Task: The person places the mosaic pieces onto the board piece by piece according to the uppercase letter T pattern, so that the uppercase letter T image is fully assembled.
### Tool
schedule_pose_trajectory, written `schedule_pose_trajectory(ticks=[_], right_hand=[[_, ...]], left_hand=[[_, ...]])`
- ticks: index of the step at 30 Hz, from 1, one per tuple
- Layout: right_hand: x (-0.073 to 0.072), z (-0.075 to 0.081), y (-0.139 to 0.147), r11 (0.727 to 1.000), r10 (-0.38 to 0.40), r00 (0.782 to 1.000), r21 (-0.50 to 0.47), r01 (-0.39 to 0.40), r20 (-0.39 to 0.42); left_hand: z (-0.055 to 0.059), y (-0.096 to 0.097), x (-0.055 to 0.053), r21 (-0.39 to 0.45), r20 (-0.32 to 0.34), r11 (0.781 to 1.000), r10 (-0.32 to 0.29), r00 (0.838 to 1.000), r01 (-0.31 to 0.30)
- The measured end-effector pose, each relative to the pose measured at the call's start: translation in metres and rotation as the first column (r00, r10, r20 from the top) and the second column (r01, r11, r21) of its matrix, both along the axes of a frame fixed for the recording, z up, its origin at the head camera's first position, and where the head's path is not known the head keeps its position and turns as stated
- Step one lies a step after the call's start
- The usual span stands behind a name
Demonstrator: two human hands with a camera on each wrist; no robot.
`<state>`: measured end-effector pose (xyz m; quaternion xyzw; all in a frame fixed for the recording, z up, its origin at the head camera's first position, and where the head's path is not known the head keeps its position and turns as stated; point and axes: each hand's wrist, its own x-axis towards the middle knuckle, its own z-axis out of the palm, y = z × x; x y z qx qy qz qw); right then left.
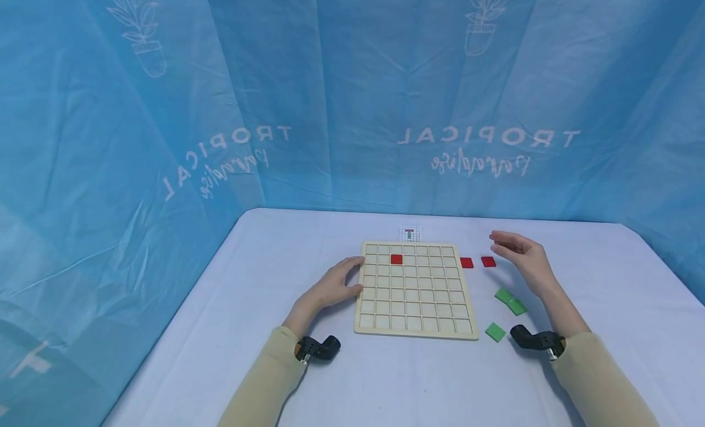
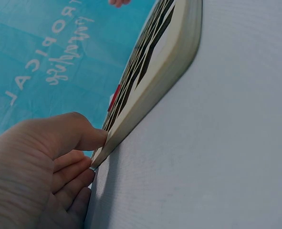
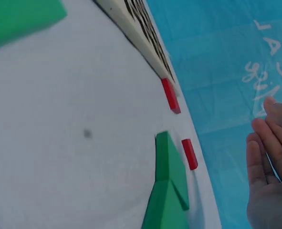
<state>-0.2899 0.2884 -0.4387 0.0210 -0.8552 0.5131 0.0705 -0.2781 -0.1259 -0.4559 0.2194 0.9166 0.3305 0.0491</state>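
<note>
A pale wooden grid board [image 1: 417, 336] lies on the white table, with one red square tile [image 1: 396, 259] in a cell of an upper row. My left hand [image 1: 329, 286] touches the board's left edge; in the left wrist view the thumb [image 2: 90, 137] lies against the rim. Raised beyond the board's right side, my right hand [image 1: 523, 259] has nearly straight fingers and nothing visible in it. Close to it are two loose red tiles [image 1: 488, 262], the nearer one to the board [image 1: 466, 263] beside its right edge.
Two green tiles [image 1: 517, 307] lie touching below the right hand, and another green tile [image 1: 495, 332] sits near the board's lower right corner. A small printed grid card [image 1: 410, 233] lies behind the board. Blue printed cloth [image 1: 358, 109] hangs behind the table.
</note>
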Motion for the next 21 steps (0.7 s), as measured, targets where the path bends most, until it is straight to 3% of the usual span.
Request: schedule_pose_trajectory(ticks=[14,21], right_hand=[[-0.003,-0.021,0.017,0.992,0.065,0.997,0.106,-0.068,0.031],[-0.005,-0.031,0.020,0.974,0.071,0.997,0.215,-0.077,0.035]], left_hand=[[-0.001,0.000,0.000,-0.004,0.010,1.000,0.004,1.000,-0.004],[-0.002,0.000,-0.001,-0.013,0.008,1.000,0.004,1.000,-0.003]])
